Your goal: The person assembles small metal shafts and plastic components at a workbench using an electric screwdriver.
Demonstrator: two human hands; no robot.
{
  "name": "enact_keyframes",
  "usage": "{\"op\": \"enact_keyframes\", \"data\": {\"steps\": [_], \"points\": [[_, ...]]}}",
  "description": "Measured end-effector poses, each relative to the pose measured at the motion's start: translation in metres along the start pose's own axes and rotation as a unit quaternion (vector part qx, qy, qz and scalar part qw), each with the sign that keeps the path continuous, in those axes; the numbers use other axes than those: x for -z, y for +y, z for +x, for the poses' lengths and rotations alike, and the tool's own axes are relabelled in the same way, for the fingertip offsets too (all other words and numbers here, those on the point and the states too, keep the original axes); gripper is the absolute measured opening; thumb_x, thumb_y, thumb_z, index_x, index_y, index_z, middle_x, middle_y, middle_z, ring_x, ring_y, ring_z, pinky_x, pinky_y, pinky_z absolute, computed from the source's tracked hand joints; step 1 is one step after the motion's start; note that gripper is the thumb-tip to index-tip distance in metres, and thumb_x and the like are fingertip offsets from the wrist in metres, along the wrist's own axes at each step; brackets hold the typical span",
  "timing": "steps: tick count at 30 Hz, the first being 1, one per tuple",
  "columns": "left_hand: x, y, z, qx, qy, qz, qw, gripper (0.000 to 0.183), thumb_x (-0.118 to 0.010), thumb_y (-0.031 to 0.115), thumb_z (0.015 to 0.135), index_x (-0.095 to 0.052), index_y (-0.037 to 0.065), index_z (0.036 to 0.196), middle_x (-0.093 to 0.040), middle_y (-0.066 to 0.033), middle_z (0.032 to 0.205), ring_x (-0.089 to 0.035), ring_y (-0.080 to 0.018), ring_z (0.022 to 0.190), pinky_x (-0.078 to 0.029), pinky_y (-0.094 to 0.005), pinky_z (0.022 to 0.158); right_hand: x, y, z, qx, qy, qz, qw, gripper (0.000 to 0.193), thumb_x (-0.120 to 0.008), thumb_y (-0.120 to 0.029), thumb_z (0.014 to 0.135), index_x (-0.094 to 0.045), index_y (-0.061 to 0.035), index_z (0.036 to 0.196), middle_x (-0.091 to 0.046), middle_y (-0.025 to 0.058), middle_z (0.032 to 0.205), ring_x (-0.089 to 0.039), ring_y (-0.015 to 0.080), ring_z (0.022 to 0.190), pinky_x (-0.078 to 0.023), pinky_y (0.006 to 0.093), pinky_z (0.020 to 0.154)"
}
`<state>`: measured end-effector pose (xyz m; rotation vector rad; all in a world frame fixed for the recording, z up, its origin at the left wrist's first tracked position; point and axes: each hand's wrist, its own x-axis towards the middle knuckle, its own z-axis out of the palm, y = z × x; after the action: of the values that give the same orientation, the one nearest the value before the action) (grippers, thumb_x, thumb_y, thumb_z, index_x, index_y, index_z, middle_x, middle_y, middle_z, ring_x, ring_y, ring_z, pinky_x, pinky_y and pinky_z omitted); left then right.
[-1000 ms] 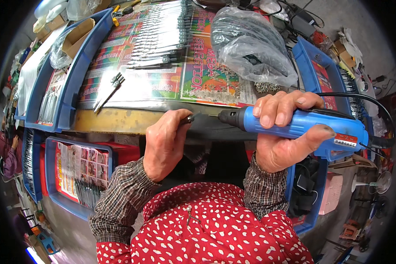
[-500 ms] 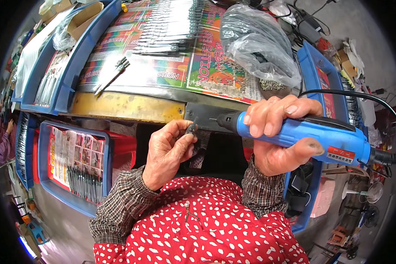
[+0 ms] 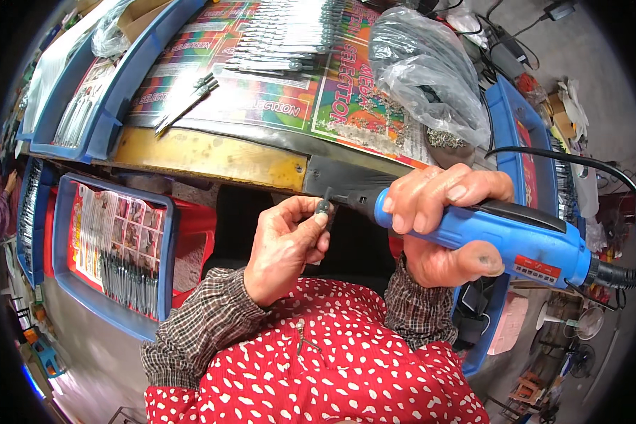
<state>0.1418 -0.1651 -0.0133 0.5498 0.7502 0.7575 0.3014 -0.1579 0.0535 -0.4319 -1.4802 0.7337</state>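
Observation:
My left hand point(image 3: 286, 244) pinches a small dark part point(image 3: 324, 205) between thumb and fingertips, just off the table's front edge. Only the part's upper end shows clearly; my fingers cover the rest. My right hand point(image 3: 445, 219) is wrapped around a blue electric screwdriver point(image 3: 502, 237), which lies nearly level and points left. Its bit point(image 3: 338, 199) reaches the dark part, apparently touching it. A black cord leaves the driver's right end. Beyond it, small screws point(image 3: 385, 116) lie scattered on the colourful printed sheet, with more heaped in a dish point(image 3: 449, 139).
Rows of slim silvery pieces point(image 3: 283, 35) cover the back of the table; a few lie apart point(image 3: 185, 106) at left. A clear plastic bag point(image 3: 427, 67) stands behind the screws. Blue trays flank me: left point(image 3: 164, 268), far left point(image 3: 104, 131), right point(image 3: 505, 116). A cable point(image 3: 565, 150) arches at right.
The gap between the small dark part and the screwdriver bit has closed. My left hand has shifted slightly right, and the screwdriver a little down and left. My view has also shifted somewhat.

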Motion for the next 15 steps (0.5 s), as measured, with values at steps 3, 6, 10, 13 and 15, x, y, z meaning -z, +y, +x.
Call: {"op": "enact_keyframes", "data": {"steps": [3,6,10,13,15], "points": [[-0.002,0.0,0.003,0.029,-0.003,-0.031,0.999,0.013,-0.055,0.01,0.088,-0.053,-0.002,0.093,-0.052,-0.0023,0.064,-0.044,-0.0056,0.05,-0.036,-0.0174,0.045,0.0,0.0,0.0,-0.002,0.0,-0.003,1.0,0.059,-0.055,-0.059,0.078,-0.041,-0.0048,0.097,-0.048,0.0046,0.066,-0.051,0.0165,0.053,-0.046,0.0332,0.052],[-0.001,-0.002,0.006,0.038,-0.011,-0.057,0.998,0.012,-0.055,0.01,0.088,-0.053,-0.001,0.091,-0.052,-0.0027,0.063,-0.045,-0.0061,0.05,-0.035,-0.0178,0.044,0.0,0.0,0.0,0.001,-0.005,-0.001,1.0,0.059,-0.055,-0.059,0.078,-0.041,-0.0049,0.097,-0.048,0.0044,0.066,-0.051,0.0165,0.053,-0.046,0.0332,0.052],[-0.003,-0.006,0.007,0.019,0.001,-0.056,0.998,0.012,-0.056,0.009,0.087,-0.053,-0.002,0.09,-0.052,-0.0033,0.063,-0.044,-0.0067,0.049,-0.035,-0.0184,0.043,0.0,0.001,-0.001,0.002,-0.012,0.009,1.0,0.059,-0.055,-0.059,0.078,-0.041,-0.0047,0.098,-0.048,0.0044,0.066,-0.051,0.0164,0.052,-0.047,0.0333,0.053],[-0.005,-0.009,0.009,0.007,0.012,-0.058,0.998,0.011,-0.057,0.007,0.086,-0.053,-0.003,0.089,-0.052,-0.0033,0.063,-0.046,-0.0065,0.05,-0.035,-0.0182,0.043,-0.002,-0.001,0.001,0.001,-0.016,0.01,1.0,0.059,-0.054,-0.058,0.079,-0.041,-0.0043,0.098,-0.048,0.0046,0.066,-0.051,0.0164,0.052,-0.047,0.0333,0.053],[-0.006,-0.011,0.009,-0.003,0.016,-0.053,0.998,0.011,-0.056,0.007,0.086,-0.053,-0.003,0.089,-0.053,-0.0034,0.063,-0.047,-0.0064,0.051,-0.036,-0.018,0.043,-0.002,-0.001,0.002,-0.001,-0.023,0.011,1.0,0.059,-0.054,-0.058,0.079,-0.041,-0.0042,0.098,-0.048,0.0047,0.066,-0.051,0.0164,0.052,-0.047,0.0334,0.052]]}}
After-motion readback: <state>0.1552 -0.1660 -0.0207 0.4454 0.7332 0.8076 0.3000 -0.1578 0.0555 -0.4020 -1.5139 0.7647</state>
